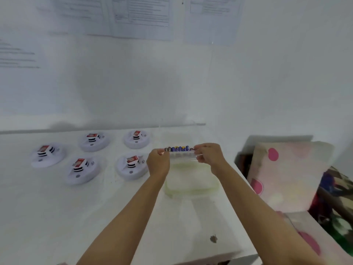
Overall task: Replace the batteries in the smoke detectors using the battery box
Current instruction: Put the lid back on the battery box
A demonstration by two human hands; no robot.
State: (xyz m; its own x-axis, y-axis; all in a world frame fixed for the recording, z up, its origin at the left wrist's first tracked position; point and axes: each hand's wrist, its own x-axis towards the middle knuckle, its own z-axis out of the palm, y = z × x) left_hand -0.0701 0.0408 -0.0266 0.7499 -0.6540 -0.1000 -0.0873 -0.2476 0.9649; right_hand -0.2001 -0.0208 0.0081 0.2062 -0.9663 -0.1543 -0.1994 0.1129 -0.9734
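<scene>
Clear battery box (181, 154), gripped between both hands

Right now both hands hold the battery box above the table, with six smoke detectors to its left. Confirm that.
Wrong count: the head view shows five smoke detectors, not six. The rest holds: left hand and right hand hold the battery box above the table, detectors to its left.

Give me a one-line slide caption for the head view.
Left hand and right hand hold the clear battery box above a pale tub on the white table, five smoke detectors alongside.
</scene>
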